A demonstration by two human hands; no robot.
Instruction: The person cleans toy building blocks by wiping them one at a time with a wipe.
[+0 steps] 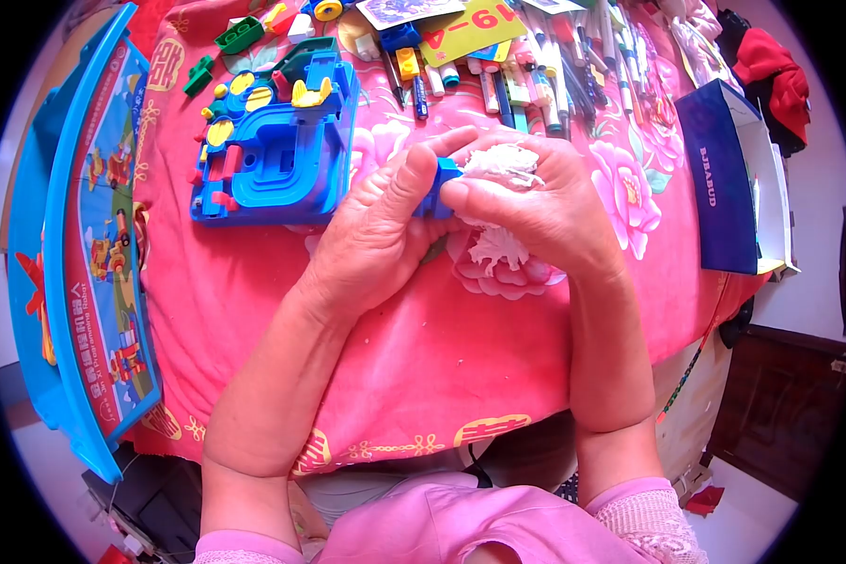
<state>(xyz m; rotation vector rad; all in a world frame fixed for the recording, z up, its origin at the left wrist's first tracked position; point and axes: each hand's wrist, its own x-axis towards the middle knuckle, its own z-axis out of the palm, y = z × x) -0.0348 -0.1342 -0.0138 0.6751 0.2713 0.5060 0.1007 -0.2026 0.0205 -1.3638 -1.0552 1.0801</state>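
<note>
In the middle of the head view, my left hand [381,221] has its fingers closed on a small blue toy block [433,195]. My right hand [559,202] is wrapped around a crumpled white tissue [501,164], whose ragged end hangs below the palm. The right thumb presses against the block, so both hands meet at it. Fingers hide much of the block's shape. Left of the hands lies a blue toy base [334,193] with yellow and red parts.
Many pens and markers [555,85] lie at the back, beside a yellow card [470,33]. Green blocks [240,36] are at the back left. A blue toy box [42,254] stands at left, and a dark blue box [719,179] at right. A floral pink cloth [461,376] covers the table.
</note>
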